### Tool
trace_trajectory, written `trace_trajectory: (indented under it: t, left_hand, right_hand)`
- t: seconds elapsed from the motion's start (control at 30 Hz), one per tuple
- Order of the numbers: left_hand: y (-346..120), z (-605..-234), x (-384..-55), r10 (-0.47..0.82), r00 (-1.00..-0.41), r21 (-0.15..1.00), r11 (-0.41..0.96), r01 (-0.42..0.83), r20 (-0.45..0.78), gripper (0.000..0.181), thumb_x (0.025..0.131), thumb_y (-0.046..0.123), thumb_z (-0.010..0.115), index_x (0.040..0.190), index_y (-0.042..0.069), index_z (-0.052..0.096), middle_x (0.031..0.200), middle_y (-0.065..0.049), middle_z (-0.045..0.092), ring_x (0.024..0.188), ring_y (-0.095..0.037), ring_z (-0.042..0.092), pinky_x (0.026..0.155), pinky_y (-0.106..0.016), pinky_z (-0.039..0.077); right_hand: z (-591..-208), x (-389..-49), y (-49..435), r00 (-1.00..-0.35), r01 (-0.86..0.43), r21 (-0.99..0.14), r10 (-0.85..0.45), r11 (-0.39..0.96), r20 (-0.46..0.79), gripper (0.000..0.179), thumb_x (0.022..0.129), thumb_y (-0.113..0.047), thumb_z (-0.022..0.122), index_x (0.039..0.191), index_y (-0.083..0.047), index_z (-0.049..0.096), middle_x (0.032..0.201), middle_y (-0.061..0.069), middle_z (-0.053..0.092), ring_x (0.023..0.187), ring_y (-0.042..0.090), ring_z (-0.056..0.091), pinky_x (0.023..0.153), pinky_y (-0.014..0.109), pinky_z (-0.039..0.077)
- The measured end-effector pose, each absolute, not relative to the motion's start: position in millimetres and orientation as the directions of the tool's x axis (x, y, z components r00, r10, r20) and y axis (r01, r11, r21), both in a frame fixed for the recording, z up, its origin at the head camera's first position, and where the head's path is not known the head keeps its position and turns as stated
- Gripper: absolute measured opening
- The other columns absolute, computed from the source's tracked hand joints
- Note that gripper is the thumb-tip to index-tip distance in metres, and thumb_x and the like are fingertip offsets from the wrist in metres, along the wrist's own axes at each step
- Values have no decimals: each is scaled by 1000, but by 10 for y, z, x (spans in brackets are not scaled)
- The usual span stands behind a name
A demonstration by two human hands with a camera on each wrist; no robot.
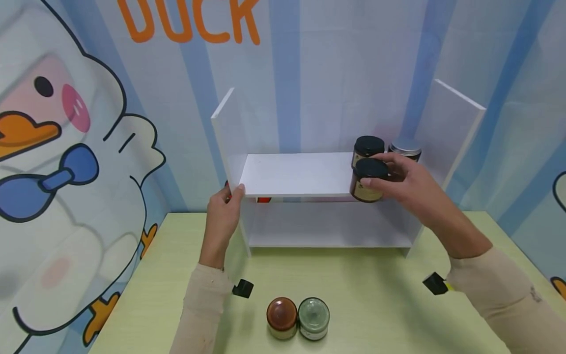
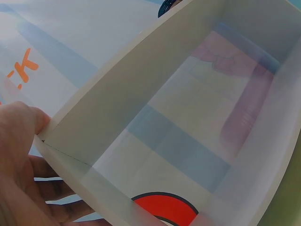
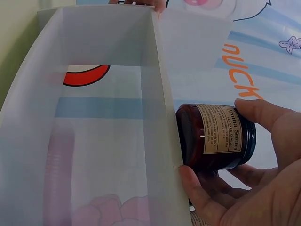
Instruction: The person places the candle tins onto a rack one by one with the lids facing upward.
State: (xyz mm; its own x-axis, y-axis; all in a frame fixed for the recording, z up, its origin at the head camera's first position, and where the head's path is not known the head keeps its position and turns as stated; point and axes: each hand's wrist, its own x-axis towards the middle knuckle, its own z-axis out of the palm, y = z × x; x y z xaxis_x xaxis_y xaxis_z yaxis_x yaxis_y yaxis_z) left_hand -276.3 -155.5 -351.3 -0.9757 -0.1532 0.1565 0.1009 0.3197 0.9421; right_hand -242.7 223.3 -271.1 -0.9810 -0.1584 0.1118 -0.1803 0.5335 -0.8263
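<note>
Jar (image 3: 216, 136) held at the near edge of the shelf (image 1: 296, 174)

The right hand (image 1: 411, 184) grips the jar, thumb and fingers round its lid (image 1: 370, 168) and upper side; in the right wrist view one fingertip meets the shelf's edge. The jar is roughly upright at the upper level, towards the right end; whether its base bears there, I cannot tell. Its label says scented candle, so it is probably glass and wax: weighty for its size, stiff, slick and breakable. Lower round the body seems a safer hold than the lid, which might come off. The left hand (image 1: 223, 214) pinches the shelf's left side, which looks light and stiff. Just beyond the jar stands a black-lidded jar (image 1: 369, 144), with a silver-lidded jar (image 1: 405, 146) to its right. Near on the table (image 1: 185, 255), a brown jar (image 1: 282, 315) and a green jar (image 1: 314, 315) stand side by side
</note>
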Motion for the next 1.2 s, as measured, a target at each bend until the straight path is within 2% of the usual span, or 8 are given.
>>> trace_trajectory:
  t: [0.17,0.27,0.47,0.77,1.0,1.2]
  left_hand:
    - [-1551,-3492,-2759,-158,-975,942,320,102,159,57,103,48,52,143,8,58,140,-13,58,118,-28,53,97,-49,45]
    - [-1553,-3494,-2767,-158,-974,942,320,103,160,57,103,48,52,143,8,58,140,-12,58,118,-28,53,97,-49,45]
    - [-1560,-3509,-2779,-163,-973,942,320,102,160,57,102,48,52,143,9,58,141,-12,58,121,-27,53,100,-51,45]
    - [-1551,-3506,-2775,-162,-974,942,321,97,156,56,103,48,51,142,8,59,137,-12,60,110,-27,50,89,-45,42]
    - [-1551,-3503,-2770,-163,-974,940,327,99,160,57,102,48,52,142,8,59,137,-13,60,111,-27,52,91,-46,44]
    - [-1555,-3518,-2771,-162,-975,940,329,91,152,58,102,49,52,142,9,59,137,-13,60,110,-27,52,91,-46,44]
  right_hand:
    - [-2669,-2452,2205,-984,-170,-799,-146,577,104,82,90,-50,73,155,-14,37,148,18,48,135,34,47,96,47,46]
    - [-2654,-2455,2175,-985,-170,-783,-136,599,110,85,89,-53,74,155,-13,38,149,19,48,136,35,47,97,50,45]
    - [-2642,-2453,2112,-984,-179,-768,-124,615,130,87,88,-55,73,155,-11,39,147,19,50,132,36,52,96,50,48]
    - [-2626,-2443,2053,-985,-175,-775,-113,608,134,83,90,-56,71,154,-11,41,149,18,47,129,34,53,97,50,48]
    - [-2579,-2446,2017,-983,-181,-760,-116,624,139,79,94,-49,69,156,-11,38,152,20,44,132,36,51,97,51,47]
    - [-2557,-2437,2016,-979,-203,-757,-143,621,145,75,95,-44,69,157,-17,38,152,18,43,130,35,50,94,49,47]
